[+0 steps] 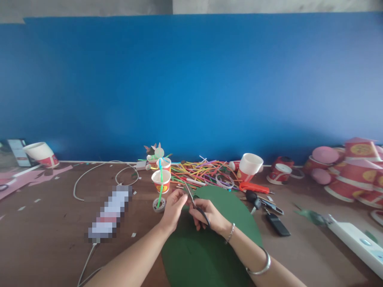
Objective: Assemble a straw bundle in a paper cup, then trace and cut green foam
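My right hand [208, 215] is closed on a pair of scissors [190, 194], fingers around the black handles. The thin metal blades point up and to the left, toward the fingertips of my left hand [173, 207]. Those fingers are pinched together close beside the blades; what they hold is too small to make out. Beneath both hands lies a large sheet of dark green paper [209, 255] with a rounded outline. Left of my left hand stands a red and white paper cup [160, 181], with a bent green straw [162, 183] and a small white ring-shaped piece [158, 204] by it.
Behind my hands lies a pile of coloured strips [203, 170]. On the right are a larger cup [249, 165], an orange utility knife [254, 187], keys [253, 198], a power strip [356, 239] and red cup models [350, 175]. A blurred-out phone with a cable [110, 215] lies left.
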The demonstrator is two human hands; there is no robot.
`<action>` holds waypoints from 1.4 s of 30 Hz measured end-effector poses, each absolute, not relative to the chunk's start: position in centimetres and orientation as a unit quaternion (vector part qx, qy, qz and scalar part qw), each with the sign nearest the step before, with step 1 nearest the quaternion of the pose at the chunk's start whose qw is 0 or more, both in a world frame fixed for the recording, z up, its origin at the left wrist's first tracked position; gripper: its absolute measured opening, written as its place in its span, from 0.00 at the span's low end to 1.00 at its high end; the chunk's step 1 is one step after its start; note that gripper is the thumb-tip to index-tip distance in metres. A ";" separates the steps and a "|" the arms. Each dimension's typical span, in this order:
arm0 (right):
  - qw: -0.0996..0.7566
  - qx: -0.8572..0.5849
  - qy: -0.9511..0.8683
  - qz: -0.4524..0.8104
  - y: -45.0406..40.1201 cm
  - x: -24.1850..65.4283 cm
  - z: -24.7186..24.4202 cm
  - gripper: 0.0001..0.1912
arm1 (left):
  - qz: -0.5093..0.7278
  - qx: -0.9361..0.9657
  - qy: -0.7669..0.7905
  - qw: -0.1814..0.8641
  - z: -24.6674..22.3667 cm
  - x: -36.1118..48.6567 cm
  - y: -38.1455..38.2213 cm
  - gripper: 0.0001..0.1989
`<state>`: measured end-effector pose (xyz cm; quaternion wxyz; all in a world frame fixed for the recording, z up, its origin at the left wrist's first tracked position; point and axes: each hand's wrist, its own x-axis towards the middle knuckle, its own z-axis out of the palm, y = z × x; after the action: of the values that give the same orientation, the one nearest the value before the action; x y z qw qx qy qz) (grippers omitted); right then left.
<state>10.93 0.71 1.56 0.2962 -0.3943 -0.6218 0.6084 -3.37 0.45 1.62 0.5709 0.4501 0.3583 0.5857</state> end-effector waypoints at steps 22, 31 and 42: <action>0.306 -0.403 -0.614 0.606 0.8 10.9 1.7 0.16 | 0.594 0.461 0.380 0.538 1.4 -3.3 0.5 0.08; 0.309 -0.390 -0.621 0.606 0.8 10.9 1.5 0.15 | 0.593 0.496 0.394 0.497 1.7 -3.5 0.6 0.09; 0.304 -0.403 -0.613 0.607 0.7 10.9 2.1 0.15 | 0.589 0.498 0.396 0.498 1.7 -3.5 0.5 0.09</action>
<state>10.91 0.67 2.13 0.3045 -0.4028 -0.6134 0.6073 -3.53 0.52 1.71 0.4977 0.4978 0.3963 0.5894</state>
